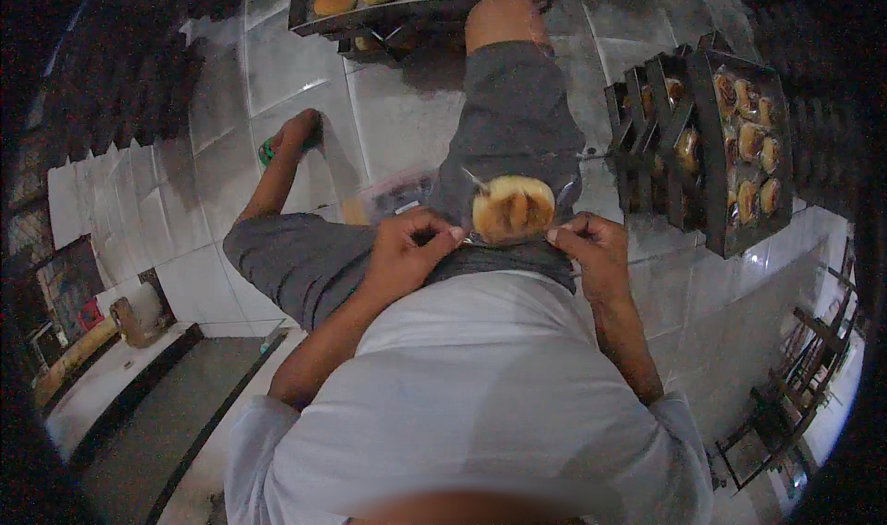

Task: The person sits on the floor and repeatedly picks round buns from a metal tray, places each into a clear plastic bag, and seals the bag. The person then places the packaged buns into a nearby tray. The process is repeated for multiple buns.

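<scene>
Between my two hands lies a round bread bun [514,210] with browned stripes, inside a clear plastic bag [478,233]. It rests over my lap, on the dark grey shorts [516,113]. My left hand [414,242] pinches the bag's near left corner between thumb and forefinger. At the near right corner, the thumb and fingertips of my right hand [592,242] grip the plastic as well. The bun touches neither hand. Left of it, partly beneath my left hand's side, is a blurred stack of clear plastic packaging [405,196].
A dark baking tray [312,23] with several round buns stands ahead on a support. To the right, stacked dark trays [717,158] hold several wrapped breads. A metal rack [797,386] is at the lower right. A rolling-pin-like cylinder [76,359] lies on a ledge at left.
</scene>
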`<move>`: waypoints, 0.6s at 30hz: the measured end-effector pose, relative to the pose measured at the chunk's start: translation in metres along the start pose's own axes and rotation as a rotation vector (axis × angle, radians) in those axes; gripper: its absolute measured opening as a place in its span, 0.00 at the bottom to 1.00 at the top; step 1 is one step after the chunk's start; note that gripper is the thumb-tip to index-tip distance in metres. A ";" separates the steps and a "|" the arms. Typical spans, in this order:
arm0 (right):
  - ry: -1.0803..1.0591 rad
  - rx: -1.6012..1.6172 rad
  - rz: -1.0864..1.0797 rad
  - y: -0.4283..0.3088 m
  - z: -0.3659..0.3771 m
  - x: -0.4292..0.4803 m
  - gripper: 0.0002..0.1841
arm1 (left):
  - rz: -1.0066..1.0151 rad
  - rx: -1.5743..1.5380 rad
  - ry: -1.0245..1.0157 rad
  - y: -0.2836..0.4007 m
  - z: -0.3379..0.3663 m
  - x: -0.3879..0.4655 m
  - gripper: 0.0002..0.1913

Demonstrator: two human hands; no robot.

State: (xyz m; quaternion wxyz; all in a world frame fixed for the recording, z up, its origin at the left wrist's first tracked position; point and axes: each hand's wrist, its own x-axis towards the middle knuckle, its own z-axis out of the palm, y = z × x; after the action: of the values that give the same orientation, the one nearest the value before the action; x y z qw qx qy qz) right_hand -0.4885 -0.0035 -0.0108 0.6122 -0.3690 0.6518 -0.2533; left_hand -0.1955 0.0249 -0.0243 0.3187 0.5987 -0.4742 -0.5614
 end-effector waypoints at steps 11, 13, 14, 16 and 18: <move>-0.141 -0.228 -0.383 -0.055 0.040 -0.013 0.30 | 0.387 0.475 -0.009 0.008 0.004 0.016 0.13; -0.294 -0.460 -0.464 -0.071 0.062 0.008 0.31 | 0.342 0.325 0.182 0.014 0.000 0.025 0.11; -0.244 -0.544 -0.703 -0.084 0.067 0.030 0.32 | 0.291 0.180 0.311 0.009 -0.005 0.022 0.11; 0.006 -0.792 -1.172 -0.133 0.081 0.085 0.31 | 0.229 0.242 0.421 -0.026 -0.034 0.013 0.12; 0.231 -0.773 -1.501 -0.201 0.094 0.159 0.27 | 0.250 0.503 0.369 -0.057 -0.056 0.005 0.13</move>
State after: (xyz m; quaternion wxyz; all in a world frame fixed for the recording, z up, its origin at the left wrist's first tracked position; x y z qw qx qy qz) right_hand -0.3583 -0.2384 0.0383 0.0427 -0.8584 0.3333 -0.3877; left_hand -0.1297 0.0315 -0.0688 0.3079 0.6874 -0.6020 -0.2652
